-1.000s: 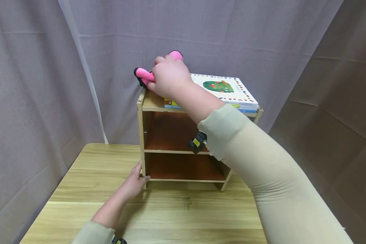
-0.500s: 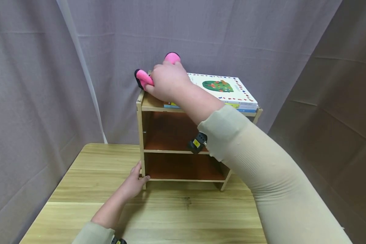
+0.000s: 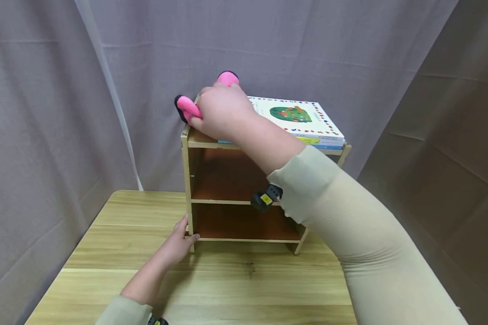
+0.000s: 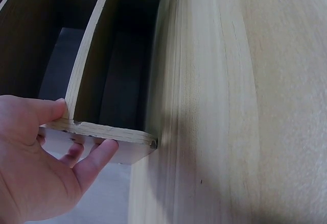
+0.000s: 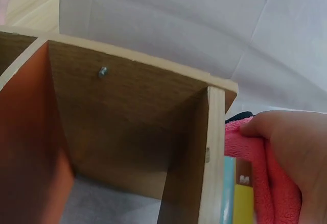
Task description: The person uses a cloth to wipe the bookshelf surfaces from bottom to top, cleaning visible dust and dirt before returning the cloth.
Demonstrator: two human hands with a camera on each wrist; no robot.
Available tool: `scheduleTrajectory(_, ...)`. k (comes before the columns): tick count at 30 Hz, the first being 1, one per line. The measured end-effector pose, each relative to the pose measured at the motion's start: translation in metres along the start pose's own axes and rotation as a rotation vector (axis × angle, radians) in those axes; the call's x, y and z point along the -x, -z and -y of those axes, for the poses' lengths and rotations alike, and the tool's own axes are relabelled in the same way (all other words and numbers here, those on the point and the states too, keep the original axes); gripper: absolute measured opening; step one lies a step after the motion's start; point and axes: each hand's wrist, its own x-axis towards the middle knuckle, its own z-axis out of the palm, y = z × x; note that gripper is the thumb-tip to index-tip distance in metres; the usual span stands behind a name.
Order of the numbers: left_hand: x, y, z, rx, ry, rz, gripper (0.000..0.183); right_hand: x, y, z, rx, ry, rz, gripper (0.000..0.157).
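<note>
A small wooden shelf (image 3: 248, 201) with brown inner boards stands on the table. My right hand (image 3: 223, 110) grips a fluffy pink cloth (image 3: 190, 107) with black edging at the shelf's top left corner; folds of it stick out on both sides of the fingers. In the right wrist view the cloth (image 5: 248, 150) bunches under the thumb, beside the books. Low on the shelf's left side panel (image 4: 110, 132), my left hand (image 4: 46, 157) holds on, thumb at the front edge of a board and fingers against the outer face.
A stack of books (image 3: 290, 117), the top one white with a green picture, lies on the shelf top, partly behind the right forearm. Grey curtains (image 3: 268, 40) hang close behind. The wooden table (image 3: 227, 289) extends in front and to the left.
My right hand has shifted a little left and down toward the front with the pink cloth, covering more of the books' left end. The left hand and the shelf stay in place.
</note>
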Motion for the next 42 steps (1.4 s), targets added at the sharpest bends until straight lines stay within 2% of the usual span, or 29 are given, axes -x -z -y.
scheduleTrajectory(22, 0.003, 0.002, -0.002, 0.005, -0.018, -0.001, 0.081, 0.029, 0.010, 0.018, -0.040, 0.061, -0.080, 0.030)
scheduleTrajectory(30, 0.004, 0.003, -0.003, 0.020, -0.032, 0.001, 0.080, 0.045, 0.007, 0.021, -0.100, 0.111, -0.174, 0.029)
scheduleTrajectory(37, 0.005, 0.004, -0.004, 0.035, -0.024, 0.009, 0.080, 0.055, 0.005, 0.022, -0.098, 0.161, -0.228, 0.029)
scheduleTrajectory(42, 0.003, 0.003, -0.003, 0.029, -0.021, 0.011, 0.080, 0.061, 0.001, 0.021, -0.082, 0.191, -0.297, 0.027)
